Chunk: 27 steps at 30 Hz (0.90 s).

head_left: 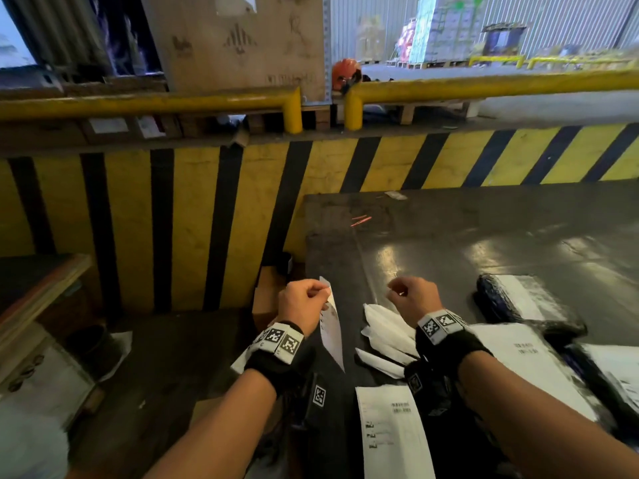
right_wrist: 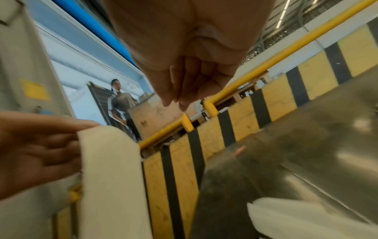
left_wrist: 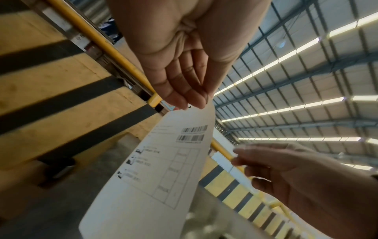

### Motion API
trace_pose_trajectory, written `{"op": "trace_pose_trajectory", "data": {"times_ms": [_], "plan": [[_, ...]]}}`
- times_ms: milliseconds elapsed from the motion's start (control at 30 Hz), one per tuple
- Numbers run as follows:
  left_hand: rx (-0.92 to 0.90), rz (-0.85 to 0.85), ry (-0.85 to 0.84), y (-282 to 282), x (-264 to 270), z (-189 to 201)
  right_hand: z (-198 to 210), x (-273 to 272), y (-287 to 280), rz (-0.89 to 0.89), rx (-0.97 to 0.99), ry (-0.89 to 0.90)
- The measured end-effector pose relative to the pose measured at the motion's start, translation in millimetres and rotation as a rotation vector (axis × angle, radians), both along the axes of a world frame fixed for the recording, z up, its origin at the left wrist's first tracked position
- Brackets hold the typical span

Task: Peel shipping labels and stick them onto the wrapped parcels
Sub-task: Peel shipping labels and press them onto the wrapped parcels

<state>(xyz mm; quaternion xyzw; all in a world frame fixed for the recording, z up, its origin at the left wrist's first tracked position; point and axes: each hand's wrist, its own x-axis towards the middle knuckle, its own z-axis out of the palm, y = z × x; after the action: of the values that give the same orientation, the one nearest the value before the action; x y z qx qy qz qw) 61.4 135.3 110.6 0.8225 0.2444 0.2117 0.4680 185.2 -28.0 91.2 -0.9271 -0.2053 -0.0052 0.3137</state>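
Observation:
My left hand (head_left: 320,292) pinches the top edge of a white shipping label (head_left: 332,330), which hangs down over the table's left edge. In the left wrist view its printed face with barcodes (left_wrist: 159,169) shows below the fingertips (left_wrist: 184,103). To the right, my right hand (head_left: 397,292) is raised with curled fingers and pinches a narrow white strip (left_wrist: 225,163). Dark wrapped parcels (head_left: 491,299) with white labels on them lie at the right of the table. Another printed label sheet (head_left: 390,430) lies flat near me.
A heap of white backing papers (head_left: 387,326) lies between my hands on the dark table (head_left: 449,236). A yellow-and-black striped wall (head_left: 207,219) with a yellow rail (head_left: 173,102) stands behind. Boxes (head_left: 45,375) sit lower left. A person (right_wrist: 120,103) stands in the distance.

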Motion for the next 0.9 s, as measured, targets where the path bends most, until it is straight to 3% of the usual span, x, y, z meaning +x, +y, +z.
{"op": "trace_pose_trajectory", "data": {"times_ms": [100, 233, 600, 900], "plan": [[-0.071, -0.026, -0.083, -13.4, 15.7, 20.9, 37.1, -19.1, -7.3, 0.126, 0.101, -0.060], [-0.148, -0.064, -0.199, -38.5, 38.4, 51.6, 70.2, -37.1, -27.6, 0.225, 0.095, -0.139], [-0.332, -0.276, -0.307, -148.3, 80.1, 95.5, 105.1, -24.2, -124.2, -0.071, 0.095, -0.392], [-0.836, -0.542, -0.237, -229.7, 111.6, 135.8, 137.4, 20.3, -214.1, -0.094, 0.111, -0.514]]}}
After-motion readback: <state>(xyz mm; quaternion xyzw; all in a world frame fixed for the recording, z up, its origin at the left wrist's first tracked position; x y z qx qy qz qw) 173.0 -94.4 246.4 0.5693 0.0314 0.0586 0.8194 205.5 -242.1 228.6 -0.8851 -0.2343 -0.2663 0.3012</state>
